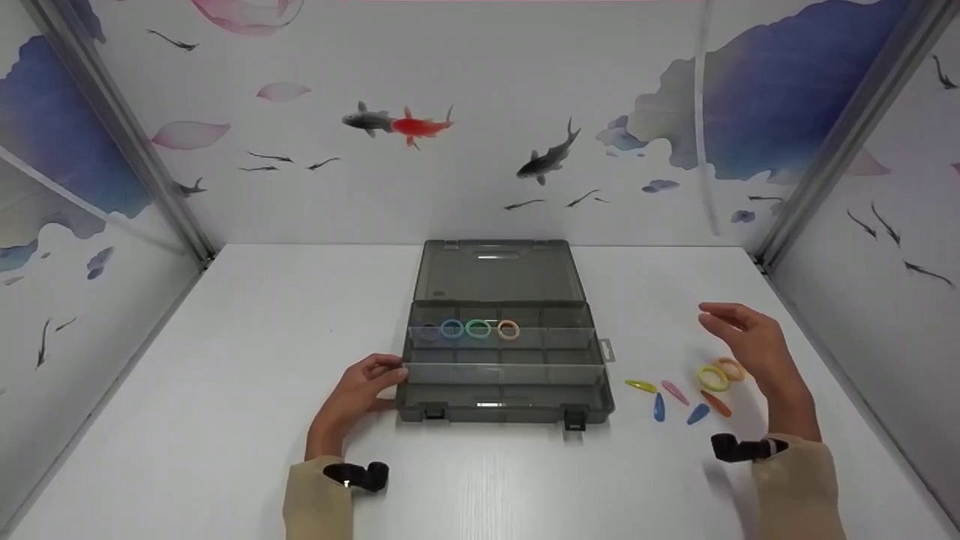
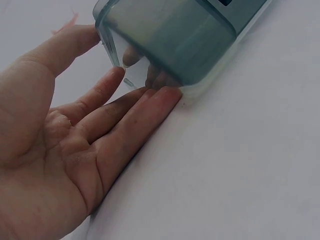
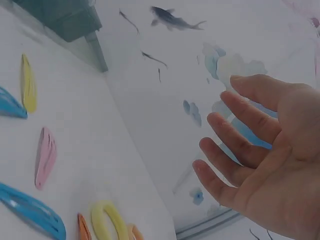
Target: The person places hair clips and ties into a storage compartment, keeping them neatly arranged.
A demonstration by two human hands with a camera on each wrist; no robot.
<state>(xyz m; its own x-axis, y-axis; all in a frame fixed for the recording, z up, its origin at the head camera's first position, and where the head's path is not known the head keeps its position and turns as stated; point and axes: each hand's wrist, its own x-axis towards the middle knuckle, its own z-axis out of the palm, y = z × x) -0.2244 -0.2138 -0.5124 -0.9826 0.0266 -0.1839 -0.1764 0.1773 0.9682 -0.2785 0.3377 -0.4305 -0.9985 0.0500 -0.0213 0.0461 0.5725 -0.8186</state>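
A dark translucent compartment box (image 1: 502,394) lies on the table, its lid (image 1: 499,277) folded back. Along its rear row sit a blue hair tie (image 1: 452,329), a green hair tie (image 1: 478,328) and a pale orange one (image 1: 508,330); a dim ring shape shows left of them. My left hand (image 1: 365,388) touches the box's left side with fairly straight fingers and thumb. Off the table to the right, my right hand (image 1: 761,352) hovers with relaxed fingers, holding nothing. Beneath and beside it lie a yellow hair tie (image 1: 712,379) and an orange hair tie (image 1: 730,368).
Several snap hair clips lie right of the box: a yellow clip (image 1: 641,385), a pink clip (image 1: 675,392), an orange clip (image 1: 716,403) and blue clips, one being this blue clip (image 1: 659,407). Panels printed with fish (image 1: 547,157) enclose the table (image 1: 225,420).
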